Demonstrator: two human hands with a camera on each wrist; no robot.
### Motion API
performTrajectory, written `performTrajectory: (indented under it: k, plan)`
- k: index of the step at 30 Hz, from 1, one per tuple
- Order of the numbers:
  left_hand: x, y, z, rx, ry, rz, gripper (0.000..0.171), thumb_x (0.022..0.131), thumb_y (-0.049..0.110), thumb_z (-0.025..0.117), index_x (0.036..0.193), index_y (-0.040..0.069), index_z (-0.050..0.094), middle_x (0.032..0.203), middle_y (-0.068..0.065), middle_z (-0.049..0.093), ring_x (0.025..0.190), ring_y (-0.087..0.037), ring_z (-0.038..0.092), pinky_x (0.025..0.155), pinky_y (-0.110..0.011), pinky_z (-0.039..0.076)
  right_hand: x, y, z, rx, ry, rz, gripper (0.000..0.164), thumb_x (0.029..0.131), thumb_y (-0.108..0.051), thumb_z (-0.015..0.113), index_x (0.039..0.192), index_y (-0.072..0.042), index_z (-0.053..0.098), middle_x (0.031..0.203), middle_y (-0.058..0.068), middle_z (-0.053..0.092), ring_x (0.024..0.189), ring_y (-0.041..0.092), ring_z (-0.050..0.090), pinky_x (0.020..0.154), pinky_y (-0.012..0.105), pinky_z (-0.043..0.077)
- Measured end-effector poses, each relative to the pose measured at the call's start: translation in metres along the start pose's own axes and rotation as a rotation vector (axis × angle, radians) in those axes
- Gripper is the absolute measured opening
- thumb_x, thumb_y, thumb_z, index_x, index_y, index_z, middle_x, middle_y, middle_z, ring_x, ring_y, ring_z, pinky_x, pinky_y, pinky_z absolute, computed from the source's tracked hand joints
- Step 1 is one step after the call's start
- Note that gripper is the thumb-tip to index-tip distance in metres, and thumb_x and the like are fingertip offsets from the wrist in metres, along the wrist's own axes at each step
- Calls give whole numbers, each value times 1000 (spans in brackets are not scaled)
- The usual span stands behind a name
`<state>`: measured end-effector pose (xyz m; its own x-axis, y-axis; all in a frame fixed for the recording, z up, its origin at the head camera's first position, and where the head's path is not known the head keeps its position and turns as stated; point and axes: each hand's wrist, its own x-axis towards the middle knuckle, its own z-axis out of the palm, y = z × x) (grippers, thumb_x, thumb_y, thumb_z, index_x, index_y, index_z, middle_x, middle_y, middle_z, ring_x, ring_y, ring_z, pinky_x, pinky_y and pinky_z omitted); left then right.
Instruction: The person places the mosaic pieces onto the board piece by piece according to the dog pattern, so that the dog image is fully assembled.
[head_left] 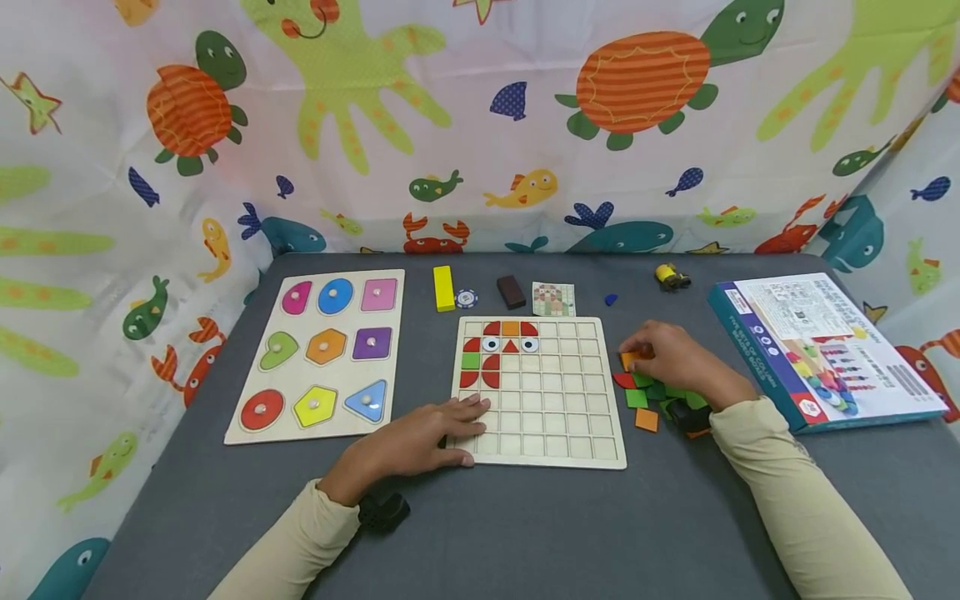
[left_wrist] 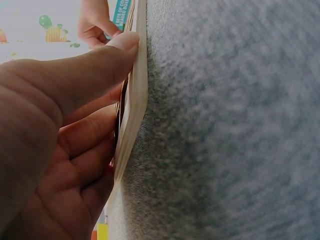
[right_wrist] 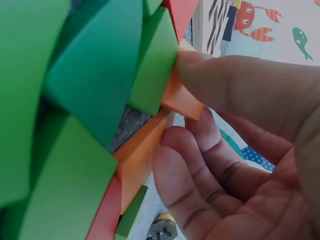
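Resting extended fingers on the grid board, the left hand grips nothing. Farther off, at the tile pile, the right hand pinches 1 orange tile, probably light, stiff, smooth: best held by opposite edges.

A children's play corner by its look, whether home or classroom one cannot tell: cloth printed with cartoon sea animals hangs behind a grey-topped bench bearing a shape puzzle, a gridded board, coloured tiles and a printed box.
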<state>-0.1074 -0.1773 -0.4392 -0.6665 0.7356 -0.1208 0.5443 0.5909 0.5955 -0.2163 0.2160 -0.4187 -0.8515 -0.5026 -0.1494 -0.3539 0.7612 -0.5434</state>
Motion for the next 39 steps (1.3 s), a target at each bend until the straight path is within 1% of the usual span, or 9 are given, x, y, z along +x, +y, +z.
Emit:
performTrajectory:
  k: [2, 6, 12, 15, 19, 22, 27, 31, 39]
  plan:
    - [0, 0, -1, 4, 0, -1, 53, 92, 28, 69, 139, 10, 54, 154, -1, 35, 144, -17, 23, 111, -43, 29, 0, 0, -1, 13, 6, 16, 18, 90, -4, 67, 107, -3, 73, 100, 9, 59, 83, 22, 54, 70, 37, 47]
    - [0, 0, -1, 8, -3, -2, 53, 92, 28, 69, 139, 10, 54, 154, -1, 35, 144, -17, 23, 111, -44, 29, 0, -1, -3, 14, 14, 15, 14, 92, -6, 66, 103, -3, 73, 95, 4, 65, 80, 19, 57, 69, 36, 49]
    - [0, 0, -1, 11, -4, -3, 53, 92, 29, 69, 139, 10, 55, 154, -2, 35, 144, -17, 23, 111, -45, 29, 4, -11, -4, 29, 34, -6, 19, 93, -7, 64, 110, 0, 71, 93, 4, 68, 81, 18, 61, 70, 38, 51]
    - [0, 1, -2, 5, -6, -3, 52, 92, 28, 69, 139, 10, 55, 154, -2, 35, 144, -17, 23, 111, -45, 29, 8, -19, -1, 38, 42, -22, 20, 93, -6, 64, 111, 1, 70, 96, 6, 68, 79, 17, 60, 68, 36, 50]
    - [-1, 1, -2, -1, -4, 0, 52, 92, 28, 69, 139, 9, 55, 154, -2, 35, 144, -18, 23, 111, -44, 30, 16, -31, 6, 41, 44, -62, 19, 92, -3, 64, 109, 0, 71, 98, 7, 68, 78, 17, 57, 66, 34, 48]
    - [0, 0, -2, 0, -4, 4, 52, 92, 27, 69, 139, 9, 55, 154, -2, 35, 144, -18, 23, 111, -44, 30, 23, -42, 14, 52, 38, -93, 19, 91, -2, 64, 108, -1, 72, 101, 7, 68, 80, 18, 57, 69, 35, 49]
    - [1, 0, -2, 0, -6, 7, 52, 92, 28, 69, 139, 9, 55, 154, -2, 35, 144, -17, 23, 111, -43, 29, 34, -60, 23, 97, 13, -108, 18, 92, -3, 64, 108, -4, 73, 106, 7, 68, 87, 19, 58, 75, 37, 50]
    - [1, 0, -2, 0, -9, 6, 52, 93, 28, 68, 139, 10, 54, 154, -1, 34, 144, -17, 23, 111, -43, 29, 42, -75, 28, 122, -11, -130, 18, 92, -3, 64, 108, -4, 73, 106, 7, 68, 90, 20, 59, 79, 38, 51]
    - [1, 0, -2, 9, -20, 3, 52, 93, 29, 67, 140, 10, 54, 155, -1, 34, 144, -17, 23, 112, -43, 28, 56, -102, 43, 130, -47, -205, 18, 91, -2, 64, 107, -2, 73, 103, 5, 68, 89, 19, 60, 78, 35, 51]
